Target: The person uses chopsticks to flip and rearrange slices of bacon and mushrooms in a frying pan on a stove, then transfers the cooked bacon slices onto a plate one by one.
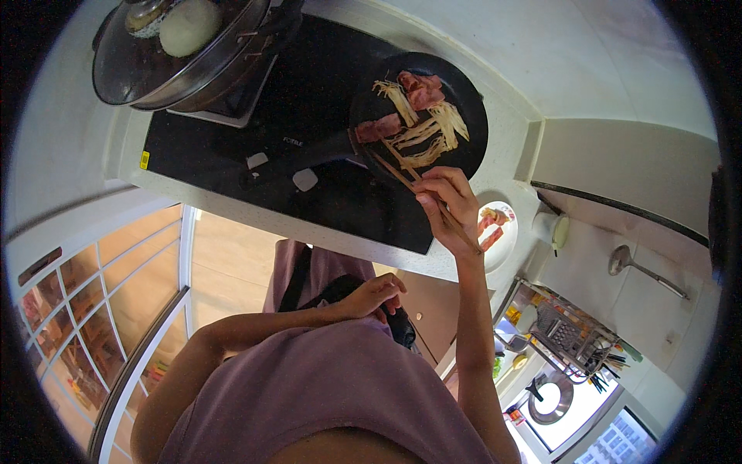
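Note:
A pair of wooden chopsticks (pixel 397 168) is gripped in my right hand (pixel 449 206), and their tips reach into a black frying pan (pixel 371 98). Slices of bacon (pixel 420 90) and strands of enoki mushroom (pixel 449 124) lie apart in the pan. The chopstick tips are close to a bacon slice (pixel 379 127) at the pan's near left side; whether they touch it I cannot tell. My left hand (pixel 374 296) rests in front of my waist with bent fingers and holds nothing. The pan's dark handle (pixel 313 153) points left across the hob.
The black glass hob (pixel 220 153) carries a large lidded pot (pixel 168 64) at the far left. On the right, a white plate (pixel 504 243) holds bacon pieces. A ladle (pixel 646 269) hangs on the wall above a metal rack (pixel 568 330). A gridded glass door (pixel 104 290) stands left.

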A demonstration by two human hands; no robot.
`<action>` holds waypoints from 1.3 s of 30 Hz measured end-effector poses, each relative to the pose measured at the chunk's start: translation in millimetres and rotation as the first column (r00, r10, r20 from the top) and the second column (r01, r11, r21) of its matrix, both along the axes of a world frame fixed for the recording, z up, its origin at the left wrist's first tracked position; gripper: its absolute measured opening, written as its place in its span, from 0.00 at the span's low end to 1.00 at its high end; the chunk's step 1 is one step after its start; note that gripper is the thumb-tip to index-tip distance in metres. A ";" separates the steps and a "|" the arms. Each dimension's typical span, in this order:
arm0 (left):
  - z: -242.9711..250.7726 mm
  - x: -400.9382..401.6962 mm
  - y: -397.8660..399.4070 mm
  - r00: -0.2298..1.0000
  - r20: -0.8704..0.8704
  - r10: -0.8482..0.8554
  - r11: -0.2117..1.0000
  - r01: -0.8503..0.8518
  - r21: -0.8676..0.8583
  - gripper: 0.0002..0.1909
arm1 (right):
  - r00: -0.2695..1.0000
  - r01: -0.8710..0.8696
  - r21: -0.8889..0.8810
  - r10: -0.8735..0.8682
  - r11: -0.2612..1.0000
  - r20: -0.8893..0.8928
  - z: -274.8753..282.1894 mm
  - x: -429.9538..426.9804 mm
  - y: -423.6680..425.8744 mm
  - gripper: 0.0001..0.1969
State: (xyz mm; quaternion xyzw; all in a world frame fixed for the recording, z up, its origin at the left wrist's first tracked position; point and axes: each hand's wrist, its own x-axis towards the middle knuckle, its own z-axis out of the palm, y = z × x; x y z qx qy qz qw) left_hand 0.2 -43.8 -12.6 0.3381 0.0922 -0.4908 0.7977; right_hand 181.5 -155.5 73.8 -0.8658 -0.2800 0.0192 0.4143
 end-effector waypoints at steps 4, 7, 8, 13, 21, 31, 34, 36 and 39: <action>2.9 1.0 0.9 1.000 -0.002 -0.007 1.000 0.007 0.021 0.14 | 0.998 -0.056 -0.021 0.057 0.998 0.026 -0.9 4.9 5.7 0.07; 4.6 2.4 1.3 1.000 0.001 -0.004 1.000 0.004 0.025 0.14 | 1.000 -0.005 0.024 0.004 1.000 0.019 -5.1 6.1 8.1 0.06; 5.0 3.0 1.4 1.000 0.007 -0.002 1.000 0.002 0.028 0.14 | 0.998 0.063 0.069 -0.063 0.996 -0.003 -8.0 6.1 7.7 0.06; -0.9 -0.7 -2.0 0.999 0.026 0.026 1.000 -0.026 0.010 0.14 | 0.871 0.488 0.420 -0.400 0.765 -0.284 -21.5 8.8 -5.0 0.05; 2.4 2.7 -0.4 1.000 0.015 0.021 1.000 -0.021 0.012 0.14 | 0.617 0.779 0.517 -0.578 0.354 -0.534 -24.5 10.5 -44.2 0.15; 0.9 4.4 -1.1 0.998 0.061 0.002 0.999 -0.004 0.033 0.13 | 0.623 0.772 0.542 -0.569 0.332 -0.537 -8.5 5.0 -56.6 0.16; 1.8 4.9 -2.7 0.998 0.067 0.004 1.000 -0.006 0.031 0.13 | 0.708 0.705 0.482 -0.557 0.520 -0.435 -11.8 5.6 -49.7 0.17; 3.1 6.0 -2.8 0.998 0.059 0.006 0.999 -0.009 0.036 0.13 | 0.700 0.714 0.471 -0.530 0.518 -0.478 -23.1 8.2 -48.2 0.16; 5.3 7.1 -0.4 0.998 0.050 -0.031 0.997 0.027 0.079 0.13 | 0.718 0.696 0.466 -0.527 0.546 -0.455 -34.1 17.0 -44.2 0.17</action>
